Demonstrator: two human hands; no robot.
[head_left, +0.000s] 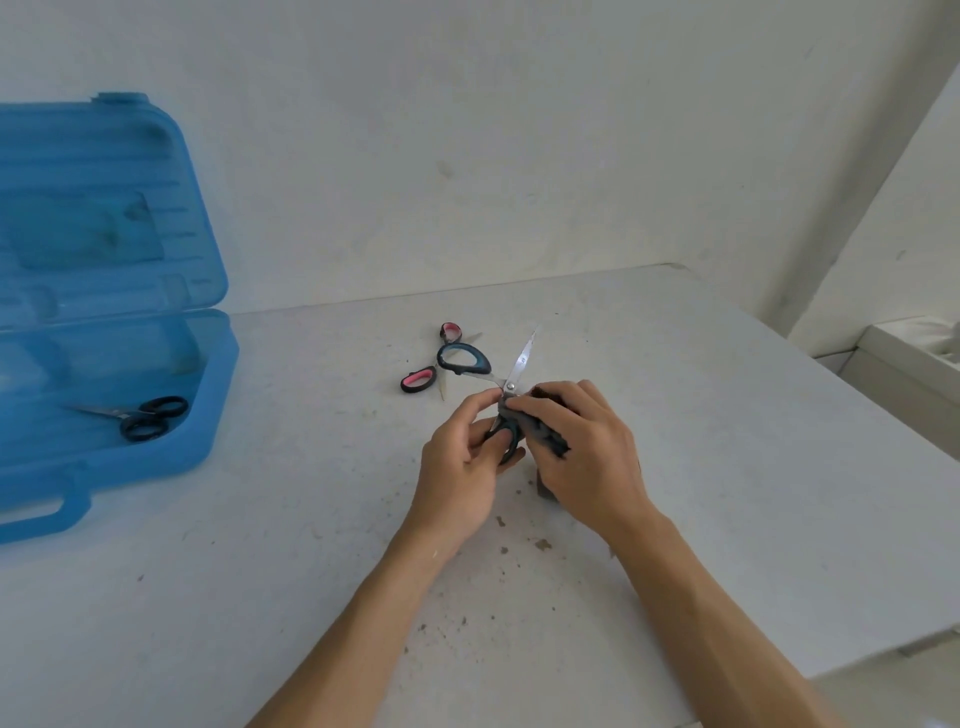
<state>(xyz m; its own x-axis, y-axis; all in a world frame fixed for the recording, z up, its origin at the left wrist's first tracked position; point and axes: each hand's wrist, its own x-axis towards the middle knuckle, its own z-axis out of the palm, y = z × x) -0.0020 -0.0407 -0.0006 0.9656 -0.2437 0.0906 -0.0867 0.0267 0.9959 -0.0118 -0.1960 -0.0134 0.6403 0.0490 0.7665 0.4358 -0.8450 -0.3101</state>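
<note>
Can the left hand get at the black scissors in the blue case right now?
Probably not yet: the left hand grips the teal scissors. The black scissors lie uncovered in the open blue case, path looks free.

Fingers (558, 410) hide much of the scissors (518, 366) handle and grey cloth (546, 435).

Teal scissors (519, 361): handle loops teal with a black edge, blades bright silver. Cloth (545, 434): dark grey, plain. Pink scissors (418, 379): handles pink inside, black rims. Case (104, 208): see-through blue all over, no print. Black scissors (150, 418) in it: handles glossy black, blades steel grey. Table (311, 519): off-white, peppered with brown specks and smudges. Wall (467, 130): pale grey-white, a few faint dark marks.
</note>
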